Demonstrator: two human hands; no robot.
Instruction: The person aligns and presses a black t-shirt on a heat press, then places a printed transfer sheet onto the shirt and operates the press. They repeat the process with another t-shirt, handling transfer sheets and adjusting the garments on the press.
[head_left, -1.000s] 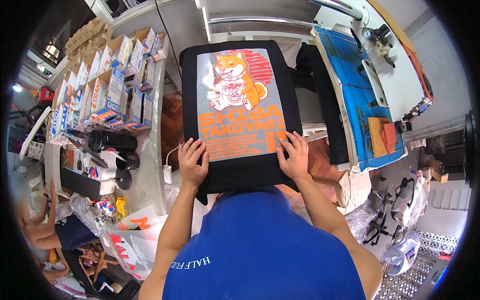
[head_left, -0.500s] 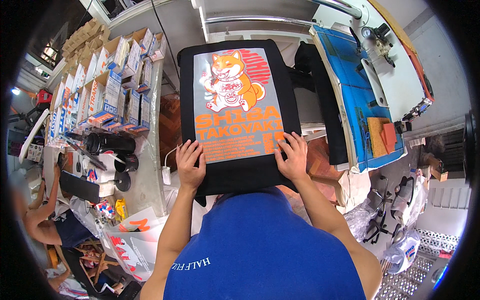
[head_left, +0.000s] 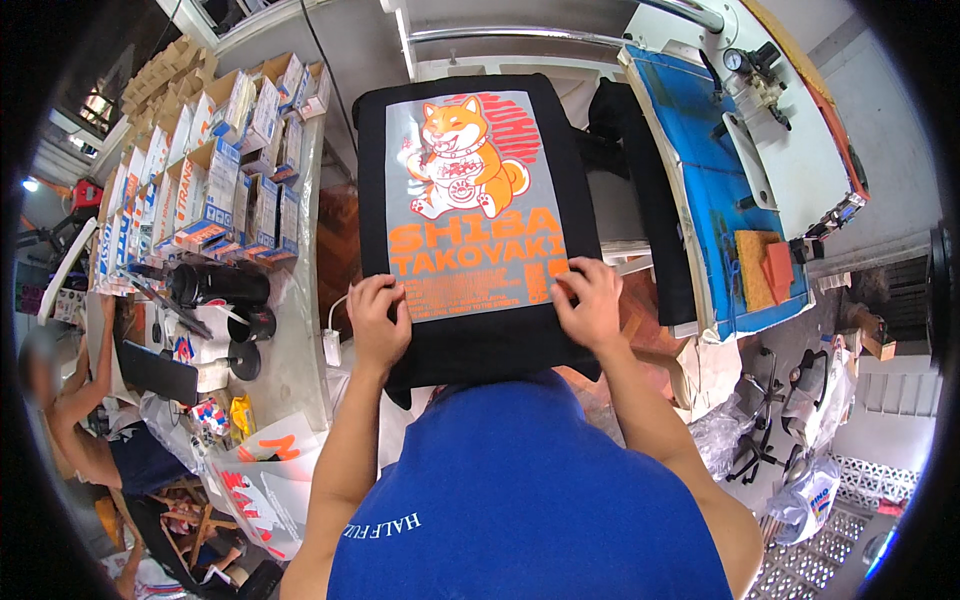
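The left hand (head_left: 378, 318) and right hand (head_left: 592, 308) rest with bent fingers at the lower sides of a black cloth (head_left: 480, 350); whether they pinch it, I cannot tell. It lies flat, directly before the person, bearing a glossy grey panel (head_left: 475, 222): orange lettering low, a laughing orange-and-white cartoon dog (head_left: 462, 165) higher. Beyond runs a metal rail (head_left: 520, 33).

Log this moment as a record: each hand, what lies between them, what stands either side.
Left hand: fingers bent at the black cloth's left edge; grip unclear
Right hand: fingers bent at the cloth's right edge; grip unclear
Between hands: black cloth, spread out, bearing a grey panel with an orange and white cartoon dog
Left side: table with open boxes; another person at far left
Right side: blue-topped board with an orange pad
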